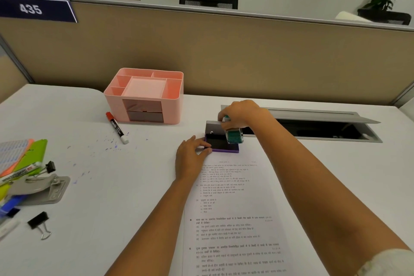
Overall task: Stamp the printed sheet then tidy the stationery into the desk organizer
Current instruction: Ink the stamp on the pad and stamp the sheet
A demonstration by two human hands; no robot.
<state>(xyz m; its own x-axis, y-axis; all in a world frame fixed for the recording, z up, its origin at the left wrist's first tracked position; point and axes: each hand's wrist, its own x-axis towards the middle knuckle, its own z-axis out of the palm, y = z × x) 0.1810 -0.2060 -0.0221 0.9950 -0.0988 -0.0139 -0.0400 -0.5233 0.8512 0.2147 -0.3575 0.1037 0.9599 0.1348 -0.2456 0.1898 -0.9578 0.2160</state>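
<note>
Purple-edged ink pad (pixel 221 142), lid open, sits at far end of printed sheet (pixel 235 219). Left hand (pixel 192 159) steadies pad, fingers flat, gripping nothing. Right hand (pixel 240 113) fingers pinch teal stamp (pixel 234 136) at pad's right edge: inking step. Next: carry stamp onto sheet, press square. Pink desk organizer (pixel 143 94) far left, empty.

forearms: bare | hands (pixel 190 159): bare, ringless | right sleeve (pixel 389 262): pale, patterned
</note>
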